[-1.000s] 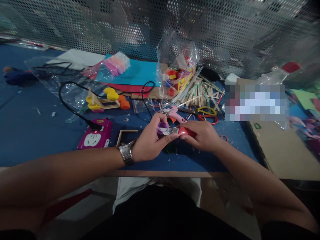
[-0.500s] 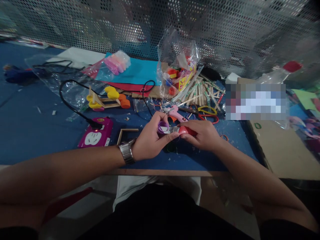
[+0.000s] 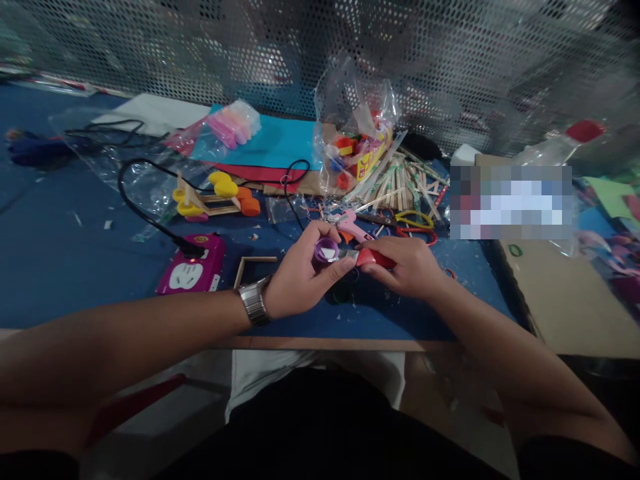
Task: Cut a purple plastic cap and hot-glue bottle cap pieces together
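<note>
My left hand point(image 3: 305, 277), a metal-banded watch on its wrist, grips a small purple bottle cap point(image 3: 326, 250) whose hollow side shows, with something white inside. In my right hand point(image 3: 405, 267) is a red-handled utility knife point(image 3: 370, 257), its flat silver blade pointing left and reaching to the cap's right rim. The left thumb lies along the near side of the blade. Just beyond both hands is a pink glue gun point(image 3: 353, 227). Yellow-and-red-handled scissors point(image 3: 417, 230) lie to its right.
A magenta power strip point(image 3: 195, 267) with a black plug and a wooden L-shaped frame point(image 3: 240, 270) sit left. A small stick model with bottle-cap wheels point(image 3: 217, 200) stands behind them. Further back are a plastic bag of caps point(image 3: 357, 143) and wooden sticks point(image 3: 397, 187). Cardboard point(image 3: 560, 300) lies right.
The purple cap has tilted so its hollow side faces up more, with the white inside showing more. The knife has shifted slightly; both hands stay in nearly the same place.
</note>
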`<action>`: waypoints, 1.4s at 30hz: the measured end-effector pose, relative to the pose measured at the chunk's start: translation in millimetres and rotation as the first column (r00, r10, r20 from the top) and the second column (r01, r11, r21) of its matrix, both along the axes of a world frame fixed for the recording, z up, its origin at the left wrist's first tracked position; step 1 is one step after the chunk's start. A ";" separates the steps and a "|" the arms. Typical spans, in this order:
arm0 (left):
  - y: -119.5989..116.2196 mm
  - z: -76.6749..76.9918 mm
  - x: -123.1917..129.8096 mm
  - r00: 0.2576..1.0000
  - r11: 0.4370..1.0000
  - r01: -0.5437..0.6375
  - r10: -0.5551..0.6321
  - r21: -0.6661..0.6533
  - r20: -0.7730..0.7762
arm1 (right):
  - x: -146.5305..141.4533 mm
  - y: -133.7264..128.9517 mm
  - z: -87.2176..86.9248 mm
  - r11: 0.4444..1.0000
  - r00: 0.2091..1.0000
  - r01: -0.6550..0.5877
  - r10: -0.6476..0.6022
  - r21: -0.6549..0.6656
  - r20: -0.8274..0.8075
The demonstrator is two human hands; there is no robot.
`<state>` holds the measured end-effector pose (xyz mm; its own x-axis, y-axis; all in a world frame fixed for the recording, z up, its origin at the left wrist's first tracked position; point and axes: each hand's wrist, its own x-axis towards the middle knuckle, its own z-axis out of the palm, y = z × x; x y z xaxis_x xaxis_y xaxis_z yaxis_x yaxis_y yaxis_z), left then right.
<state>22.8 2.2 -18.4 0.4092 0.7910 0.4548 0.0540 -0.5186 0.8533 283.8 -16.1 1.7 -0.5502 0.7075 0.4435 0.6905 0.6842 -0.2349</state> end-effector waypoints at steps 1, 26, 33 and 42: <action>-0.4 0.1 0.0 1.000 1.000 0.021 -0.020 -0.024 0.010 | 0.2 0.1 0.1 1.000 1.000 -0.002 0.002 -0.006 -0.003; -2.5 6.8 9.5 0.912 0.689 0.340 -0.075 -0.640 0.404 | -0.5 0.8 3.7 1.000 0.999 0.012 -0.013 0.015 0.033; -0.3 12.5 13.5 0.916 0.662 0.221 0.110 -0.716 0.385 | -0.3 -0.4 5.9 0.998 1.000 0.004 -0.002 -0.069 0.024; -1.0 15.9 14.6 0.916 0.643 0.228 0.113 -0.731 0.385 | 1.0 1.3 3.6 0.993 1.000 0.029 -0.030 -0.116 -0.003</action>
<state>37.4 1.2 -2.5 0.4048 0.8996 -0.1640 -0.3510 0.3184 0.8806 284.8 -14.8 5.3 -0.5260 0.7705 0.3602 0.7087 0.6312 -0.3152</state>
